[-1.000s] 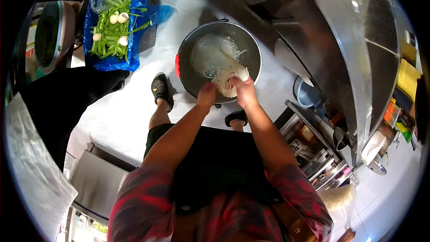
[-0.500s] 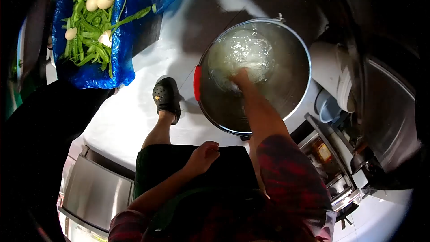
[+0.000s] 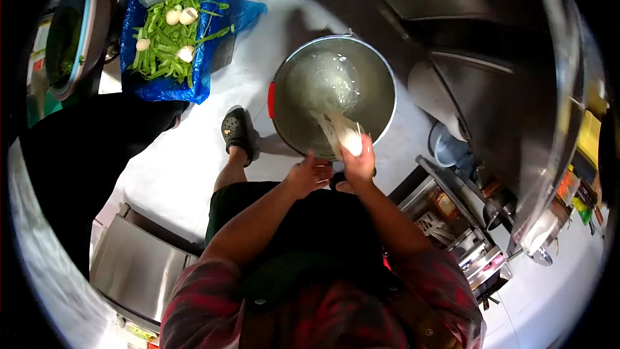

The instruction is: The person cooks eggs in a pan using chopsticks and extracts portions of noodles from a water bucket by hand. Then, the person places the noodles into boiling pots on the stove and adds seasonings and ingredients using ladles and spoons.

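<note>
A round metal bucket (image 3: 385, 108) with a red grip on its left side stands on the floor, with cloudy liquid inside. My right hand (image 3: 359, 163) is closed around a bundle of pale, noodle-like strands (image 3: 342, 134), which hangs over the near rim and reaches down towards the liquid. Just left of it, my left hand (image 3: 310, 174) is at the near edge of the bucket, its fingers apart and nothing in them.
At the upper left, a blue-lined bin (image 3: 205, 87) holds green stalks and eggshells. Another person's dark-clothed leg (image 3: 97, 136) is at the left. A steel unit (image 3: 139, 262) stands lower left, and a light blue container (image 3: 450, 148) is right of the bucket.
My right hand has come up out of the liquid with the pale strands in it. My left hand has moved from my lap towards the bucket's near rim, and its fingers have spread.
</note>
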Demonstrator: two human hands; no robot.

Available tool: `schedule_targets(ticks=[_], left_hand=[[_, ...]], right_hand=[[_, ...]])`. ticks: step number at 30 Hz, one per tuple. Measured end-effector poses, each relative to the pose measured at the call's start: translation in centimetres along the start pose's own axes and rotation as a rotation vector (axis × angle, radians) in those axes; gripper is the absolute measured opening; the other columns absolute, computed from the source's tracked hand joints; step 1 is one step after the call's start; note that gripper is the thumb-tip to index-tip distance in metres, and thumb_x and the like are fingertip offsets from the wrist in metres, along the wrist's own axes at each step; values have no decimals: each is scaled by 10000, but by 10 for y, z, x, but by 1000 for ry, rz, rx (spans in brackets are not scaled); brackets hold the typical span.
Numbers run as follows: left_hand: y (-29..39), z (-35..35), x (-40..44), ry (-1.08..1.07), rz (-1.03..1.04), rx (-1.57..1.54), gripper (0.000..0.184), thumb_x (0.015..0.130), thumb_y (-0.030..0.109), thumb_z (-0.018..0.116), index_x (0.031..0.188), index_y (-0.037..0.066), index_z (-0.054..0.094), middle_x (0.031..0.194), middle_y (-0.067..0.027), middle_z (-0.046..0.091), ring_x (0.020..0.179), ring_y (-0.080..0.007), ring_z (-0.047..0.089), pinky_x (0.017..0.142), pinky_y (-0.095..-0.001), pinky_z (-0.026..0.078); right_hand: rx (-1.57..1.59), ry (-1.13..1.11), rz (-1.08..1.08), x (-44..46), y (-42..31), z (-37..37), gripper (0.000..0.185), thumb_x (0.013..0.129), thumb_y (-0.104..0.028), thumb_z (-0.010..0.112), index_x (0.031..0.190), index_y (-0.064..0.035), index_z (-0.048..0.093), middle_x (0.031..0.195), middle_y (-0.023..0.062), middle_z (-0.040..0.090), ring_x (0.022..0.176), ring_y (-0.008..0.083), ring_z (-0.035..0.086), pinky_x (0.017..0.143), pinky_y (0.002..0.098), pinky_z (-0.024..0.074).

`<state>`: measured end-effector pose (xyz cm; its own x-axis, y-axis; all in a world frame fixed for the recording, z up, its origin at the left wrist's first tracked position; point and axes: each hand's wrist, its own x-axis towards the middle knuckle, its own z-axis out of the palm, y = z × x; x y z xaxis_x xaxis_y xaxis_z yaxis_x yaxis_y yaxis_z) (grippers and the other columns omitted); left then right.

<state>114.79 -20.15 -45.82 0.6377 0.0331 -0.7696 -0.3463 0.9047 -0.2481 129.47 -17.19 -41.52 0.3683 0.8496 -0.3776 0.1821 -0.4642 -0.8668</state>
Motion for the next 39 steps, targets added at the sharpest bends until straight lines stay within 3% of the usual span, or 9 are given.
schedule_targets(ticks=[2,4,17,24,27,30,33,35,39], left_hand=[[15,35,15,-259,-166,-265,709,759,648,331,1147,60,410,1067,-106,497,988,-251,484,863,-413,366],[23,75,15,-528,61,-354,803,739,662,352,1220,21,301,1062,-146,484,1023,-284,456,866,-437,367],[30,75,25,40,71,-92,731,765,668,267,1154,68,418,1065,-117,487,1033,-285,450,856,-482,349],[25,99,25,-180,-111,-308,726,757,675,277,1124,70,437,1029,-88,498,983,-250,469,839,-475,362],[36,116,25,-365,184,-339,629,801,576,351,1134,48,428,883,-85,532,815,-231,515,786,-397,418],[50,79,73,-206,-184,-436,454,837,423,437,1127,74,443,808,-70,531,703,-205,514,674,-335,457],[52,38,108,-130,52,-29,280,845,256,458,1067,85,479,751,-62,525,660,-193,518,589,-309,454],[43,23,113,77,1180,1109,195,827,161,438,987,71,503,719,-88,533,658,-216,528,600,-337,445],[33,89,50,457,1263,1310,182,791,142,471,949,59,503,740,-130,537,665,-270,537,612,-381,434]], right_hand=[[184,1,-7,-24,-37,-18,310,724,-2,595,1002,-9,458,885,52,534,789,115,515,716,241,423],[245,-5,-88,-44,-57,-36,335,730,11,609,1020,-6,442,905,66,540,809,114,523,737,242,426],[-27,20,-178,-14,-63,-44,256,690,84,544,918,-31,565,841,90,603,724,192,593,667,284,463],[135,31,-193,-42,-82,-57,210,752,28,527,960,-1,515,919,66,549,850,137,521,769,261,409],[226,8,-230,-62,-106,-68,215,771,-59,561,963,3,489,908,56,538,844,123,504,771,250,395],[318,33,-199,-66,-103,-72,230,763,-35,565,974,-7,476,928,67,538,856,135,517,777,261,406],[380,28,36,-50,-84,-70,249,756,31,511,1000,8,467,958,86,543,871,152,528,789,279,421],[508,46,233,-27,-66,-58,305,740,52,485,1042,27,452,969,99,545,838,169,544,754,281,441],[685,5,470,23,0,-27,293,727,10,540,1014,-31,498,840,63,581,735,160,559,614,268,453]])
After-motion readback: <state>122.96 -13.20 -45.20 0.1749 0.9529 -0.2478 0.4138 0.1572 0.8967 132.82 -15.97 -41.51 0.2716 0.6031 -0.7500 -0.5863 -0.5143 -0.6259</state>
